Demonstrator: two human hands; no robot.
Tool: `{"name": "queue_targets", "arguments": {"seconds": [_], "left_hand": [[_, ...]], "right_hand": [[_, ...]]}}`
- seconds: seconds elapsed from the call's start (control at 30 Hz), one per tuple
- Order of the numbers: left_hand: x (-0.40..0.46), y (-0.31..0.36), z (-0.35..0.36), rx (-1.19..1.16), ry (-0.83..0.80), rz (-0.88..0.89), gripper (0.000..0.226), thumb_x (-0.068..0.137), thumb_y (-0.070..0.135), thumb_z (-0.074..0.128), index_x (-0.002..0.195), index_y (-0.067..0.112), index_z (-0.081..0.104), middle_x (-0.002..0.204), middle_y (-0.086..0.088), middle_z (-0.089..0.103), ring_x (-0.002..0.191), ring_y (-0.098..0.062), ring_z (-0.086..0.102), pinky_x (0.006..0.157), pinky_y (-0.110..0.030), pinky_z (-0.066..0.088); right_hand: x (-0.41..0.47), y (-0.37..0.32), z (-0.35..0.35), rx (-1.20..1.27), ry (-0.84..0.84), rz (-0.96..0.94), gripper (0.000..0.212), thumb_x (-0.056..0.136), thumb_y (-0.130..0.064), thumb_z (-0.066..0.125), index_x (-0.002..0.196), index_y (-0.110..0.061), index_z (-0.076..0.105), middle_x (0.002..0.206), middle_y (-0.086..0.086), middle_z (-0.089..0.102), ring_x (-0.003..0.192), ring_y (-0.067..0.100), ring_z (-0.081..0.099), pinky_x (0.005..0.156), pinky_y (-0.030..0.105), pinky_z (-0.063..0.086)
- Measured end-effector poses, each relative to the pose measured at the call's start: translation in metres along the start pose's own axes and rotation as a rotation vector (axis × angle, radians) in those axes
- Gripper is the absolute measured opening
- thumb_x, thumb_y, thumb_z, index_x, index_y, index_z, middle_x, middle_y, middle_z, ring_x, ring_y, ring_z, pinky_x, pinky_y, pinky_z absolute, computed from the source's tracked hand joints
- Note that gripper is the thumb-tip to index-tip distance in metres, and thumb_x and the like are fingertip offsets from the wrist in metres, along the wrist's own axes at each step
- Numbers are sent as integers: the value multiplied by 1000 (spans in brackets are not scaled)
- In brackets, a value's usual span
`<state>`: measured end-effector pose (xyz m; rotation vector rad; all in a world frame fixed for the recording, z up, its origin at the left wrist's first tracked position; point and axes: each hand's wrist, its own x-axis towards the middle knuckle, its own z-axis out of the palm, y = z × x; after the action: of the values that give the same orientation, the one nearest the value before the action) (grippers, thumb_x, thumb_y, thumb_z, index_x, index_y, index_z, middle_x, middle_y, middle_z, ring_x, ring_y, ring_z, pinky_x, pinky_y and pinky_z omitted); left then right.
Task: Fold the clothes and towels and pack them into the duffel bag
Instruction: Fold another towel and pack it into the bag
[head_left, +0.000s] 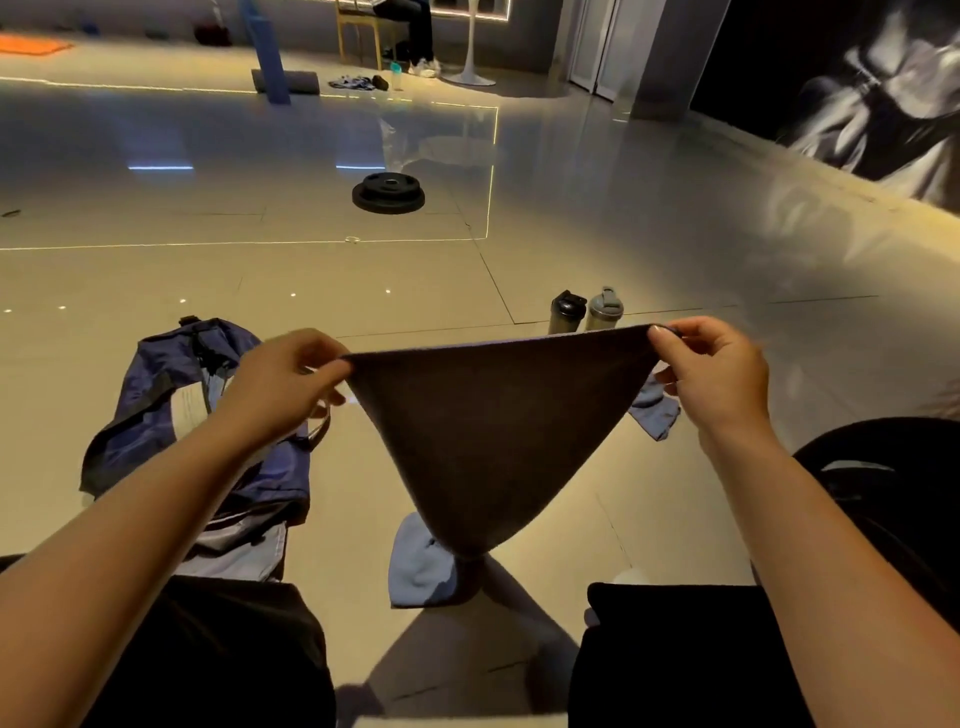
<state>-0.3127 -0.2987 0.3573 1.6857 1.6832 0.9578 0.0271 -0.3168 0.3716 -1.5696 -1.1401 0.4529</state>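
A dark grey towel (488, 436) hangs stretched in the air between my two hands, its lower part narrowing down to the floor. My left hand (283, 384) pinches its left top corner and my right hand (714, 371) pinches its right top corner. Under the towel lies a light blue cloth (418, 566) on the floor, and another blue piece (655, 410) shows beyond the right hand. The navy duffel bag (171, 410) lies open on the floor to the left, below my left forearm.
Two drink bottles (586, 310) stand on the floor just behind the towel. A black weight plate (388, 193) lies farther out on the shiny tiled floor. My dark-clothed knees (675, 654) are at the bottom. A seated person and a chair are at the far back.
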Motion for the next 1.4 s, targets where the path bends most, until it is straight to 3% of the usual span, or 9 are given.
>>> {"name": "queue_targets", "arguments": {"seconds": [0.1,0.27,0.6,0.67,0.83,0.93,1.13,1.23,1.4], "left_hand": [[1,5,-11,-360,71,-41,8,93,9,60,92,16,64,87,-8,69,62,-10,68,58,-19,56],[0,5,-19,-528,146,27,18,89,2,61,88,18,54,86,-13,66,63,-14,70,64,-23,59],[-18,-12,-39,-220,115,129,41,92,-6,52,95,33,65,103,6,68,96,-7,65,92,-32,50],[-22,-2,-53,-229,106,174,36,91,0,59,99,35,63,99,18,67,94,-1,63,90,-25,50],[-20,54,-99,-218,163,368,34,87,5,65,115,24,61,116,1,63,105,-18,62,75,-13,55],[-18,93,-130,-136,251,502,39,88,8,65,125,18,57,125,-7,59,110,-21,61,73,-21,56],[-35,136,-172,551,548,741,66,81,26,63,139,1,45,136,-22,46,112,-44,54,82,-55,53],[-40,137,-174,553,540,774,70,80,31,62,140,0,43,136,-22,46,112,-43,54,81,-50,52],[-24,140,-159,259,445,664,56,85,9,70,137,3,49,131,-17,53,113,-27,57,96,-29,39]], "right_hand": [[0,4,0,-142,13,-60,2,92,-25,63,92,-23,64,98,5,61,88,26,62,69,36,56],[-5,-2,5,48,-59,38,4,94,-20,59,96,-17,59,92,6,64,60,14,64,53,23,55],[-36,-18,0,-134,-198,-261,29,93,2,51,81,-24,55,82,-1,60,79,14,65,66,12,54],[-36,-33,-5,-157,-234,-299,31,93,3,52,84,-26,60,83,-5,63,80,11,66,67,10,53],[-21,-104,-16,-52,-199,-434,30,94,4,49,92,-20,67,81,-6,67,70,4,69,67,15,56],[-12,-154,-21,27,-113,-469,23,97,-1,47,105,-15,64,88,4,68,67,7,69,67,20,58],[-18,-219,-42,92,64,-564,30,95,-5,54,125,-12,55,121,11,55,82,14,68,68,20,58],[-25,-221,-46,35,102,-586,38,92,-8,59,129,-14,53,123,2,48,100,22,63,86,31,56],[-19,-210,-45,-95,93,-546,41,92,-9,60,132,-14,52,122,-2,45,99,13,55,84,18,45]]}}
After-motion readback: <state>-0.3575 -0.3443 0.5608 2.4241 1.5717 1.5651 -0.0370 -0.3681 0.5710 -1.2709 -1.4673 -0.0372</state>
